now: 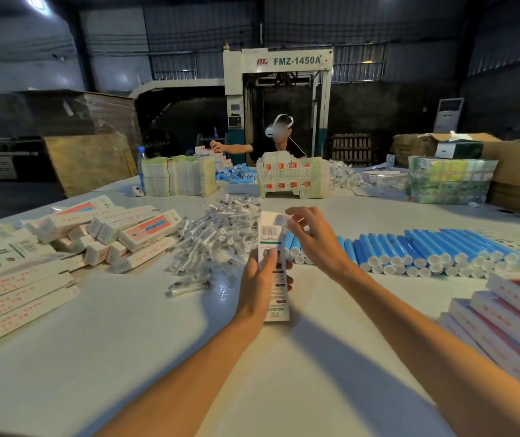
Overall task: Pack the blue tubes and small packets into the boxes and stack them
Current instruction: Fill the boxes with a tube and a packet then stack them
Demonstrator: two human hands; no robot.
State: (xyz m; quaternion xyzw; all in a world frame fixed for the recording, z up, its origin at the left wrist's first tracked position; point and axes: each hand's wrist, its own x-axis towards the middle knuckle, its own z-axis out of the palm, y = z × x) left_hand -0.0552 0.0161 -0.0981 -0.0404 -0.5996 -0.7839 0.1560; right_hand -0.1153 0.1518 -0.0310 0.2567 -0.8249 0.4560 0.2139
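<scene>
Head view over a white packing table point(126, 342). At centre, 1 long white carton point(269, 230), barcode panel facing up, far end raised and tipped away, near end low over the tabletop. Held round its lower half by the left hand point(257, 280), fingers curled round the carton body. Right hand point(314, 239) at the carton's far end, fingers bent and spread, thumb and forefinger at the end flap; motion blur there, so firm pinch or mere touch: cannot tell. Carton contents not visible. Blue tubes point(410, 247) in a long stacked row on the table just right of the carton, white caps toward the camera, none in either hand. Small clear packets point(217, 234) in a loose heap just left of the carton, a few strays nearer the camera. Further left, a jumbled pile of closed boxes point(117, 234) with pink-and-white faces. Beside that pile, flat carton blanks point(16, 291) fanned along the left edge. At the right edge, a neat stack of pink-and-white cartons point(504, 313), flat or filled unclear. On the far side, a second person point(279, 143) in a white headset, 1 arm stretched out sideways. Also there: 2 upright bundles of blanks point(176, 176), more tubes point(236, 173) between them, a plastic bottle point(141, 168). Behind, a machine marked FMZ-1450A point(293, 86).
</scene>
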